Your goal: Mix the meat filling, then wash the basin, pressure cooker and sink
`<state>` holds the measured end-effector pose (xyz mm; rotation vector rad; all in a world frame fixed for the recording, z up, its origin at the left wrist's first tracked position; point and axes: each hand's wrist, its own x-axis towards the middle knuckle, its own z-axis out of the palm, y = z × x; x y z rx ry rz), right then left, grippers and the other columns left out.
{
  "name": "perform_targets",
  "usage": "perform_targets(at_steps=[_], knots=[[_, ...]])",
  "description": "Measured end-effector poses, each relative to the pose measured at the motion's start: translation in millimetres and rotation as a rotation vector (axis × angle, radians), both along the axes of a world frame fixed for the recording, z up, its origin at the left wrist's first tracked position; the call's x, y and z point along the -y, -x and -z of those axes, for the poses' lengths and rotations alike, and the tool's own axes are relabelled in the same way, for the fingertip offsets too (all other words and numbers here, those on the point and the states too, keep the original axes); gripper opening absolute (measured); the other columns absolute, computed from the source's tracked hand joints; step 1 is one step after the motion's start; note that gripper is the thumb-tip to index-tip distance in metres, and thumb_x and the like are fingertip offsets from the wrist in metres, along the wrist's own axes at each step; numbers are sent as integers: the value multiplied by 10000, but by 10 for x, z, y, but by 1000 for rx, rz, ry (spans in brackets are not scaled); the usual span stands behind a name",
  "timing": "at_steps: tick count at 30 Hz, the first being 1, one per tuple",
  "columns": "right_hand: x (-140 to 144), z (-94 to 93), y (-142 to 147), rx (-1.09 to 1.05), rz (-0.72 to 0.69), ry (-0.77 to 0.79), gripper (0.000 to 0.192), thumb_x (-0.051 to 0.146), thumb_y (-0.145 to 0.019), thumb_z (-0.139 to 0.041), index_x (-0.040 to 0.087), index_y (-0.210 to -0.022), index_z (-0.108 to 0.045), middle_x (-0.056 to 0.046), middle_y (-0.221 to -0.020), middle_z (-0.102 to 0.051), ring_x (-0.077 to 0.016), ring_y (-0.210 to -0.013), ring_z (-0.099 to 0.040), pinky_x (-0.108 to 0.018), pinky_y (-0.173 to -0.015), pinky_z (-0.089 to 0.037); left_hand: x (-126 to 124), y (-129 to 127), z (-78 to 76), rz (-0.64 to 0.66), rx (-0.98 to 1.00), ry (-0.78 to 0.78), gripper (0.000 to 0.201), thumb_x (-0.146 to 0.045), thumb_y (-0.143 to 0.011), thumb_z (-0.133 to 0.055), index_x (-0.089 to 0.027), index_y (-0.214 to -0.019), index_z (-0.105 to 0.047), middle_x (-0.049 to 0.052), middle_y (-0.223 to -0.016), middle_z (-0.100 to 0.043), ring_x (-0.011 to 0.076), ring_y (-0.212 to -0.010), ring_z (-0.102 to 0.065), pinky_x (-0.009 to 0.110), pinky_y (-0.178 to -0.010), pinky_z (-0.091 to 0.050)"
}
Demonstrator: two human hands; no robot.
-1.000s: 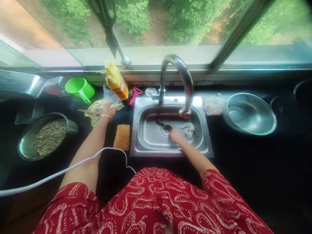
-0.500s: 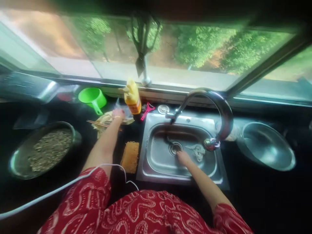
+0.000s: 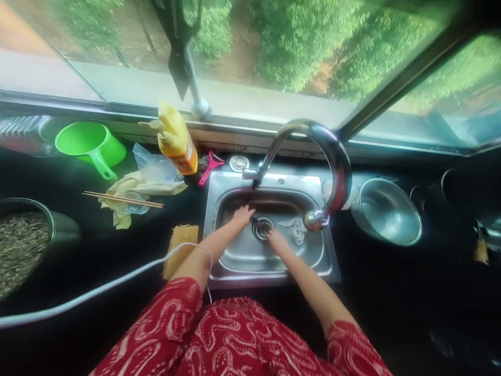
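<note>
Head view: my left hand (image 3: 243,214) and right hand (image 3: 276,241) lie flat and empty in the sink (image 3: 270,266), flanking the drain strainer (image 3: 262,227) at the basin's centre. Step, as I judge: clearing the drain. Next: pinch the debris there.

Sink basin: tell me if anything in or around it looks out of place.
A pale scrap lies on the sink floor beside the drain, between faucet spout and right hand. A pair of chopsticks rests across a crumpled cloth on the counter.
</note>
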<state>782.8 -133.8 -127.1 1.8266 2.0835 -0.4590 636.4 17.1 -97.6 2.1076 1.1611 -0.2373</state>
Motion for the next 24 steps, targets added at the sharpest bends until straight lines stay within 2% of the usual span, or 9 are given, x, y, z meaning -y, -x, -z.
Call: perform_targets(at_steps=[2,5,7,10,14,16,18,21,24], knots=[[42,20,-31,-14,21,-81,268,65,-908,-432,180,-959,-669,-93,-1026,-659,-202,-977,-570,-276,-784,-459,-39,-80,133,-69,-1,37,379,-78,-845,-467,-160,-1162,-657,214,-1325,-526,355,-1233,-507,465,-983,-401],[98,102,-123,-111,49,-240,255,45,-888,-461,195,-924,-663,-83,-991,-662,-192,-928,-572,-270,-749,-463,-156,169,97,-115,3,11,321,-137,-854,-510,-149,-1149,-637,198,-1208,-595,317,-1136,-584,415,-956,-425],[128,164,-172,-198,58,-356,256,29,-870,-477,196,-934,-659,-81,-986,-663,-191,-916,-569,-270,-751,-463,-298,436,-55,-182,41,-22,324,-225,-871,-531,-154,-1177,-609,173,-1165,-622,299,-1094,-604,384,-927,-439],[151,219,-179,-296,59,-494,257,16,-853,-482,188,-927,-659,-79,-950,-665,-197,-885,-566,-279,-755,-465,-632,735,-380,-369,111,-72,366,-353,-876,-549,-142,-1169,-609,151,-1053,-668,301,-1014,-627,381,-877,-457],[110,154,-108,-375,51,-622,246,43,-881,-452,182,-908,-653,-80,-908,-661,-202,-842,-560,-291,-754,-468,-1132,1026,-796,-460,282,-236,452,-327,-831,-626,-131,-1236,-591,143,-1163,-644,269,-1079,-600,352,-932,-441],[73,79,-71,-410,42,-641,236,72,-906,-440,185,-880,-646,-78,-887,-655,-203,-832,-560,-286,-735,-468,-1316,1324,-974,-503,260,-344,338,-307,-873,-567,-118,-1142,-649,140,-1121,-650,260,-1061,-596,360,-943,-432],[42,4,-36,-448,26,-648,232,100,-926,-434,186,-861,-639,-76,-874,-652,-200,-826,-560,-283,-726,-471,-1446,1736,-1115,-617,131,-453,302,-281,-918,-480,-92,-1016,-694,170,-1070,-642,299,-1061,-576,427,-958,-406],[16,-81,38,-493,3,-673,225,125,-941,-432,187,-876,-639,-76,-897,-659,-199,-839,-562,-292,-748,-482,-1642,2342,-1202,-784,5,-597,360,-173,-880,-491,-64,-1190,-639,233,-1365,-470,407,-1242,-424,539,-1012,-311],[2,-172,150,-502,-17,-718,225,123,-944,-431,187,-891,-639,-76,-912,-664,-196,-841,-564,-292,-752,-491,-1903,2671,-1132,-797,-80,-567,558,-67,-788,-553,-119,-1344,-549,176,-1585,-179,433,-1369,-269,571,-1059,-235]])
